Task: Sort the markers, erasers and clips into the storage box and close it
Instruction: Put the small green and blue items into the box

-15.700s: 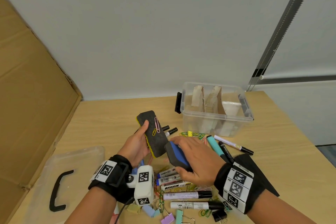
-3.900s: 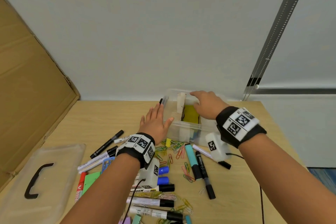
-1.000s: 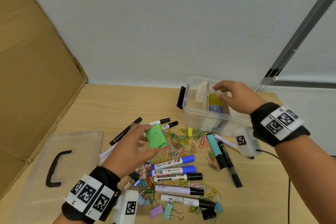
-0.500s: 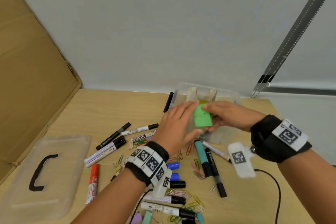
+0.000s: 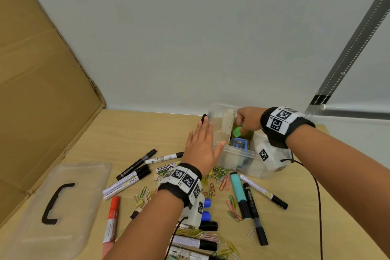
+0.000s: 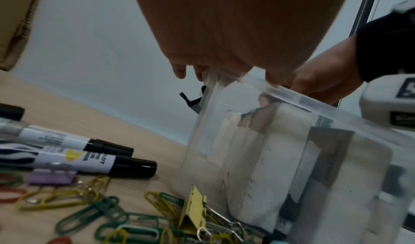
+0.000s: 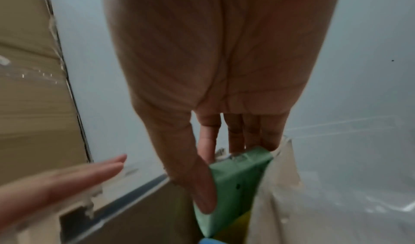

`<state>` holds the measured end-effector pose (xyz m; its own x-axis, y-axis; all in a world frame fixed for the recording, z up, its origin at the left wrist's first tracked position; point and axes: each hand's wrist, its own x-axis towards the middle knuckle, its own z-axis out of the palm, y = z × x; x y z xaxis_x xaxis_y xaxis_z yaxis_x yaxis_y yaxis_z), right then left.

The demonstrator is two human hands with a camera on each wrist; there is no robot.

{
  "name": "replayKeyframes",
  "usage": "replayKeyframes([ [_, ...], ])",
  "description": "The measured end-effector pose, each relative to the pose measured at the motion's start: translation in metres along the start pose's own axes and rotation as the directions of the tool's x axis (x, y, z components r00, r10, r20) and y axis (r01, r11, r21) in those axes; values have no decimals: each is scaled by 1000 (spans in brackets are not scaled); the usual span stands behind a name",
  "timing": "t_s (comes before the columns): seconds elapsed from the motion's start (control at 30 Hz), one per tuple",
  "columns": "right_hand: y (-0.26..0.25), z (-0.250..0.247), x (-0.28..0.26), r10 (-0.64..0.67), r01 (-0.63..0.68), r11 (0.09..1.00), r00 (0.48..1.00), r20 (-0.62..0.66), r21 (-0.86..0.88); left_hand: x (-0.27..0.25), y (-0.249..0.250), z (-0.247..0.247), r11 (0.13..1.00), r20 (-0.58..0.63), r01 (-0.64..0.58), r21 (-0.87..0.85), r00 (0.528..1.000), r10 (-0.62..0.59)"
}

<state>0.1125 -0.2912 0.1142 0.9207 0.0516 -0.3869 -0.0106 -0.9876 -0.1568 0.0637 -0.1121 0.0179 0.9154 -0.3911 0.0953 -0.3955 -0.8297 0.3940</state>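
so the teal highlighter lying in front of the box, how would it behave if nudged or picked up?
The teal highlighter looks chunky and rigid, so it should lift as one stiff piece. Its barrel seems flattish rather than round, so a sideways nudge would probably slide it, not roll it. It lies close beside a black marker with paper clips nearby, so pushing likely drags those along.

The green eraser (image 5: 237,131), gripped in the left hand (image 5: 202,147) over the scattered clips one second earlier and passed between both hands in front of the storage box (image 5: 236,154) half a second ago, is now pinched by the right hand (image 5: 249,119) and lowered partly into the box's middle compartment, above the blue eraser (image 5: 239,143). The left hand, emptied, now lies with fingers straight against the box's left end.
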Motion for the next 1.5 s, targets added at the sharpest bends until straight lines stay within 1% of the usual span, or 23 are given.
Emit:
replayKeyframes([
  [0.13,-6,2,9,41,-22,975,996,85,-221,0,0,2,1000,-1,1,2,1000,-1],
  [0.27,-9,2,13,46,-1,944,991,129,-330,1,-1,3,1000,-10,2,1,1000,-2],
  [0.4,-8,1,21,54,17,946,976,209,-323,0,-1,2,1000,-7,6,4,1000,-6],
  [0.5,-13,2,23,72,21,927,970,232,-374,0,-1,2,1000,-3,9,2,1000,-9],
  [0.57,-17,1,22,75,18,918,973,219,-395,-1,0,2,1000,-6,10,-7,1000,-10],
  [0.7,-14,-1,19,40,17,935,988,152,-354,-1,1,2,1000,-2,17,-7,1000,-17],
  [0.77,-11,0,19,42,11,946,987,157,-325,-1,0,2,1000,6,17,-5,1000,-17],
  [0.87,-9,3,17,60,-10,942,988,140,-335,-1,0,2,1000,13,16,-6,1000,-16],
  [0.93,-8,4,12,33,1,933,996,88,-361,-1,0,2,1000,22,13,-3,1000,-13],
  [1.0,-7,6,3,-11,20,940,1000,29,-339,-1,1,2,1000,26,13,4,1000,-13],
  [1.17,-1,19,-27,-69,54,987,993,-96,-151,0,1,3,1000,15,15,-15,1000,-14],
  [1.23,2,26,-40,-90,84,996,975,-205,-40,-1,0,-1,999,31,5,-37,999,-4],
  [1.27,4,30,-48,-107,112,994,949,-296,2,-3,0,-4,998,35,1,-62,999,1],
  [1.3,6,34,-56,-123,146,989,906,-404,27,-8,-2,-8,996,28,-2,-89,1000,5],
  [1.37,6,48,-76,-140,226,972,788,-599,71,-26,-10,-21,994,-2,2,-113,1000,-2],
  [1.4,6,57,-86,-139,260,961,744,-653,91,-38,-18,-28,994,-9,22,-110,1000,-23],
  [1.43,4,67,-94,-137,278,955,723,-678,105,-51,-29,-35,992,-4,66,-108,998,-67],
  [1.47,4,79,-100,-133,273,956,727,-673,106,-65,-44,-41,986,9,132,-105,991,-132],
  [1.5,4,91,-103,-127,252,962,749,-651,102,-79,-61,-47,976,22,203,-79,979,-202],
])
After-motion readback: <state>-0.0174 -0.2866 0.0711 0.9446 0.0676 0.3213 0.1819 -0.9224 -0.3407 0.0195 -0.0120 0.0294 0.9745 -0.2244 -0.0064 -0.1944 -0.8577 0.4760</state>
